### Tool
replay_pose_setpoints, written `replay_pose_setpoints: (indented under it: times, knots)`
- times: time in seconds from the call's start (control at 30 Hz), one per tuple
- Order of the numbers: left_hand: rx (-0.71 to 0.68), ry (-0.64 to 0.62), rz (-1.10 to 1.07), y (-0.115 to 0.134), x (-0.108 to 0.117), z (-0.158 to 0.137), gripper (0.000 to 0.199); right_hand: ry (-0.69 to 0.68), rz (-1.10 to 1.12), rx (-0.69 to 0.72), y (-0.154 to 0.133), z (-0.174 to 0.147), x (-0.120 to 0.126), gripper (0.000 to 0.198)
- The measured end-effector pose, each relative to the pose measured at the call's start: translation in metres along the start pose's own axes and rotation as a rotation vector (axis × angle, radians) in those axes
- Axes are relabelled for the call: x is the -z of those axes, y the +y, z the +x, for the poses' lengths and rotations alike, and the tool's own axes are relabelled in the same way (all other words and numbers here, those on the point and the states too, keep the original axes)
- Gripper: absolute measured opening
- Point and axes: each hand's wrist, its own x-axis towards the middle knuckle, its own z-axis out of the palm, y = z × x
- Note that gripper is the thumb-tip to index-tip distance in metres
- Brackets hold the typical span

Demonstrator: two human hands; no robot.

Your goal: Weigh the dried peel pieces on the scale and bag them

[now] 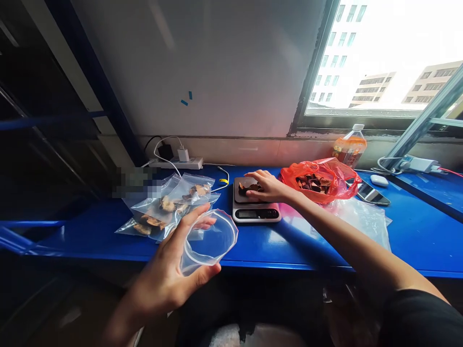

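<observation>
Atop the scale (256, 215), brown dried pieces (242, 188), right grip (268, 187) bent over them.

One digital scale (256, 207), one red plastic bag (345, 182), one held open clear bag (187, 265), one drink bottle (350, 147), one smartphone (374, 194), one earbud case (379, 180), two blue tape pieces (190, 95); filled zip bags (144, 208) overlap, count unclear.

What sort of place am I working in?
Probably a small indoor work area, perhaps a workshop or storeroom: a blue bench near a window holds a digital scale and filled clear bags.
</observation>
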Motion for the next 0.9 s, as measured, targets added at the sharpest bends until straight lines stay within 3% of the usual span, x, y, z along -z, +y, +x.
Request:
replay_pose_setpoints:
  times: [0.13, 0.2, 0.4, 0.6, 0.77, 0.9]
  knots:
    - [0.064, 0.011, -0.072, 0.006, 0.004, 0.002, 0.072, 0.073, 0.039, 0.014, 0.002, 0.007, -0.016, 0.024]
    - [0.045, 0.012, -0.097, 0.007, 0.006, 0.006, 0.073, 0.115, 0.047, 0.02, 0.002, 0.006, -0.019, 0.018]
    - [-0.004, 0.059, -0.192, 0.005, 0.007, 0.025, 0.073, 0.159, 0.079, -0.034, 0.004, 0.008, -0.018, 0.018]
    - [0.144, -0.017, -0.069, -0.009, -0.009, 0.068, 0.068, 0.286, 0.101, -0.16, 0.013, 0.009, -0.019, 0.022]
    - [0.21, -0.068, -0.049, -0.015, -0.031, 0.096, 0.064, 0.247, 0.105, -0.139, 0.008, 0.01, -0.018, 0.016]
    - [0.186, -0.095, -0.075, -0.013, -0.036, 0.105, 0.067, 0.233, 0.133, -0.192, 0.005, 0.007, -0.004, 0.022]
